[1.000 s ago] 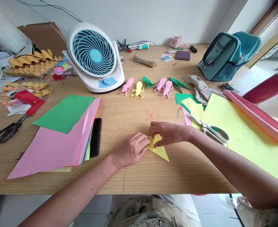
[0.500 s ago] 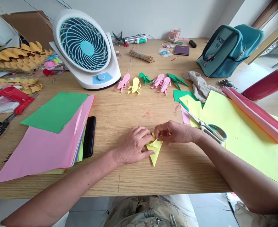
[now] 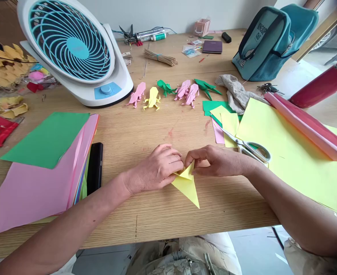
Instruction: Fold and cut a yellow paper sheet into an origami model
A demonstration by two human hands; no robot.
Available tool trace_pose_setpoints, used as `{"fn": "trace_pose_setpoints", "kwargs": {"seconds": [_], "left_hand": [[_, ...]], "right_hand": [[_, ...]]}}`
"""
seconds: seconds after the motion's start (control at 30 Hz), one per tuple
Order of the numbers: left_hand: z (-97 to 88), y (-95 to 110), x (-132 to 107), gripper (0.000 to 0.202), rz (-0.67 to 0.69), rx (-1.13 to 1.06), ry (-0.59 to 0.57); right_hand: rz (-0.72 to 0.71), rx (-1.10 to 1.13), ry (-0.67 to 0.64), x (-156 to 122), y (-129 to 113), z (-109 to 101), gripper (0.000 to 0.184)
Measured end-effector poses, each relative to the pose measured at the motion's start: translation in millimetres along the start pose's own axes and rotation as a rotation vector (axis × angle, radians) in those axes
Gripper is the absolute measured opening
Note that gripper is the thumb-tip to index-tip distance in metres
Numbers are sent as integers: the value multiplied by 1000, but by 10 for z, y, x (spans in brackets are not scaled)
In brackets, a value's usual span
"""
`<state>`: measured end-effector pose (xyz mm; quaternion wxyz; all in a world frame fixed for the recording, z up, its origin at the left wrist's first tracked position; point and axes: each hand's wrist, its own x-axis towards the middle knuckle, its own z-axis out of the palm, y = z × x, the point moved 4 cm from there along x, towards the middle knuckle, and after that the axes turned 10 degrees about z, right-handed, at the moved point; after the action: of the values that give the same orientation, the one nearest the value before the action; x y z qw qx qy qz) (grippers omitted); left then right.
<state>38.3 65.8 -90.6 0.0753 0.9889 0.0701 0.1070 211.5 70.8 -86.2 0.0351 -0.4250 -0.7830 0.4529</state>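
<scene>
A piece of folded yellow paper (image 3: pixel 186 187) lies near the table's front edge, its long point aimed down and to the right. My left hand (image 3: pixel 159 168) grips its left side, fingers curled over the upper part. A raised flap at the top right is pinched between the thumb and forefinger of my right hand (image 3: pixel 211 160). Both hands partly cover the paper's upper edge. Beyond them stands a row of folded paper figures: a yellow frog (image 3: pixel 153 98), a green one (image 3: pixel 165 88), several pink ones (image 3: pixel 182 90) and a long green one (image 3: pixel 207 88).
A white fan (image 3: pixel 111 65) stands at the back left. Coloured sheets (image 3: pixel 36 191) and a black phone (image 3: pixel 95 168) lie at left. Scissors (image 3: pixel 250 149), yellow sheets (image 3: pixel 297 164), a grey cloth (image 3: pixel 234 91), a red bottle (image 3: pixel 323 84) and a teal bag (image 3: pixel 266 49) are at right.
The folded paper has turned, its lower point swinging right, and the flap under my right hand stands higher. My left thumb has drawn back from the paper's middle. The camera view has shifted.
</scene>
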Motion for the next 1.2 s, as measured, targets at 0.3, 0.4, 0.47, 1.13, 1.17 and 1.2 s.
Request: {"fn": "trace_pose_setpoints", "kwargs": {"seconds": [0.3, 0.4, 0.47, 1.13, 1.17, 1.2], "left_hand": [[98, 72, -41, 17, 25, 211, -12], [147, 69, -41, 17, 19, 151, 1], [164, 62, -39, 21, 7, 84, 4], [170, -31, -58, 14, -155, -189, 20], [168, -33, -57, 15, -154, -191, 17], [165, -33, -57, 14, -153, -192, 13]], "right_hand": [[10, -69, -86, 42, -57, 79, 4], [56, -137, -108, 76, -89, 93, 5], [78, -157, -116, 88, -103, 96, 8], [-35, -153, -115, -14, 3, 139, 23], [-36, -151, -107, 1, -6, 168, 24], [-31, -156, -97, 15, -12, 197, 25]]}}
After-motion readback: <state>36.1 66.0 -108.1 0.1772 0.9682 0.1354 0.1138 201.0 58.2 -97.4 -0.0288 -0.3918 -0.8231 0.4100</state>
